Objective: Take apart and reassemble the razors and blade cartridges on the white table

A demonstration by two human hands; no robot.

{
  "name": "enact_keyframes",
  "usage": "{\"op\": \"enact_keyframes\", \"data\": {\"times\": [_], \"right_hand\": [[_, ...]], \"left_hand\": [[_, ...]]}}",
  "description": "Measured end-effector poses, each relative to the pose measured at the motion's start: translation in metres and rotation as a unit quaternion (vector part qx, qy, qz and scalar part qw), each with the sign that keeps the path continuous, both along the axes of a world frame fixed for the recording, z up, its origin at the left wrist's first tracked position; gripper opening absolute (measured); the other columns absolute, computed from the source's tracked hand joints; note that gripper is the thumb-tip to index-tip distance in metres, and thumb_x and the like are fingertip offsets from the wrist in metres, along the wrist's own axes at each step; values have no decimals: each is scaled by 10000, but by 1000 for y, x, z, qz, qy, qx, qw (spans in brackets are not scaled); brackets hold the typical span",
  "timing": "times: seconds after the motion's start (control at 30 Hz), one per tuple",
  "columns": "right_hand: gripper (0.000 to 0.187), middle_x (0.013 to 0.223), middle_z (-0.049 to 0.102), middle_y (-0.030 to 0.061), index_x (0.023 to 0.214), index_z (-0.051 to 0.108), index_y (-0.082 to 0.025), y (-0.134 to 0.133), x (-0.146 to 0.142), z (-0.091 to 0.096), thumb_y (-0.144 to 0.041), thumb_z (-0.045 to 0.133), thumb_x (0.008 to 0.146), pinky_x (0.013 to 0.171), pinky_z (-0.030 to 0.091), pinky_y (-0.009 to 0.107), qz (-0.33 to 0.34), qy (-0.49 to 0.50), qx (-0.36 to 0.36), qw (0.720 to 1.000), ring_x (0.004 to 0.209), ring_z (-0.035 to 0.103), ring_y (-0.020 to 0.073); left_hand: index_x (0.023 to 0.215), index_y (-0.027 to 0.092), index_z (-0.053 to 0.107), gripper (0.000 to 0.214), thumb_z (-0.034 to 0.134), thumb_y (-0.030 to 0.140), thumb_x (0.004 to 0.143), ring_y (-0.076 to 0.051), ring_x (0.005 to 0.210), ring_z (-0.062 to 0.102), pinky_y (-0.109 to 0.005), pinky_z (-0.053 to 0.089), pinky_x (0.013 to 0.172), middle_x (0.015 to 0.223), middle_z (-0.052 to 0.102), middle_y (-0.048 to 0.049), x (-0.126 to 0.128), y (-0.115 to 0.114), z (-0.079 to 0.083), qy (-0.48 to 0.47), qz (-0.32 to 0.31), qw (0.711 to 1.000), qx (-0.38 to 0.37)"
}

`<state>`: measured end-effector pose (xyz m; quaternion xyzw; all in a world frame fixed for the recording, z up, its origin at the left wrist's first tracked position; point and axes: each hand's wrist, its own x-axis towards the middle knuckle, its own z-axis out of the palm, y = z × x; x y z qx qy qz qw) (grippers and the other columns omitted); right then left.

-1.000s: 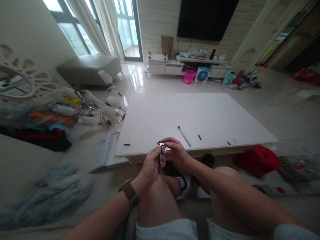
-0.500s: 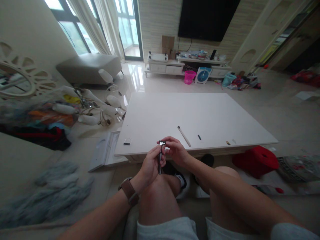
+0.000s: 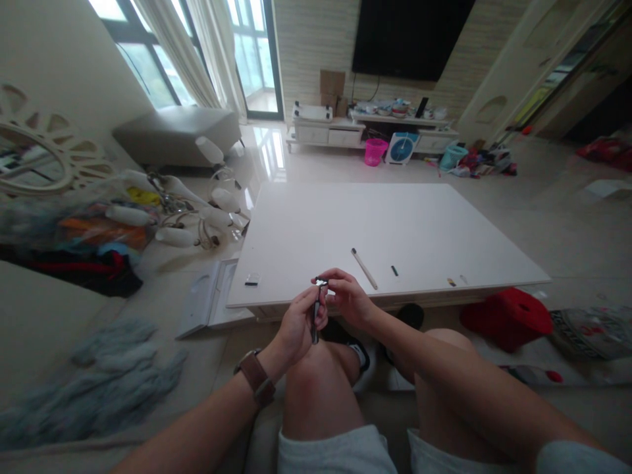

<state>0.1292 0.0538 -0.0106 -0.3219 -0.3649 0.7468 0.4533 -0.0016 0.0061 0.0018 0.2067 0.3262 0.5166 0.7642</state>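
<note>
My left hand [image 3: 297,324] is closed around the dark handle of a razor [image 3: 315,327], held upright just off the near edge of the white table [image 3: 340,217]. At the razor's wide, shiny head, the fingertips of my right hand [image 3: 349,297] are pinched on it. My fingers hide part of the head. On the tabletop to the right lie a toothbrush [image 3: 364,268] with a dark head and a small dark strip [image 3: 394,270]. Near the left corner is a small clear case [image 3: 251,279] with a black strip.
A small brown-and-black piece [image 3: 451,282] lies near the table's right front edge. An open white box [image 3: 200,299] stands on the floor at left, below a chandelier [image 3: 197,210]. A red roll [image 3: 508,319] sits at right. My knees are under my hands.
Both hands keep the razor in almost the same place. My left leg has shifted slightly to the right, and the view has moved a little.
</note>
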Motion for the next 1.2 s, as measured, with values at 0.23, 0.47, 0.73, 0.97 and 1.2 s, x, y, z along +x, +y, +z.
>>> {"op": "enact_keyframes", "data": {"times": [0.23,0.47,0.73,0.97,1.2], "right_hand": [[198,891,703,41,863,729,-186,0,3,-2,-271,738,685,598,462,226,-16,10,-13,1000,670,561,118],[178,844,687,32,865,731,-191,2,1,-4,-268,737,705,589,446,212,-19,18,-9,1000,669,542,112],[200,870,699,40,873,714,-199,0,3,-3,-313,733,711,588,438,238,-13,-6,-6,1000,686,564,136],[227,979,725,49,891,727,-209,0,1,-1,-300,770,687,580,415,221,-24,-13,-10,1000,670,545,109],[213,884,725,42,847,727,-193,2,1,0,-319,782,684,503,321,202,-58,-63,26,996,614,533,92]], "left_hand": [[819,141,560,236,566,360,908,-64,494,375,-193,304,470,625,466,22,2,-1,2,-27,-23,999,-1],[847,143,565,212,575,348,900,-76,517,394,-201,325,486,653,478,12,1,0,0,-49,-27,998,0],[761,148,530,239,585,338,896,-57,475,344,-178,285,447,604,433,31,2,0,3,-30,-22,999,1],[750,145,539,249,630,346,865,-52,465,341,-173,287,439,595,433,35,1,0,3,-33,-16,999,-8],[734,146,533,257,621,349,866,-51,458,339,-173,285,434,579,429,35,1,0,3,-21,-22,999,-17]]}}
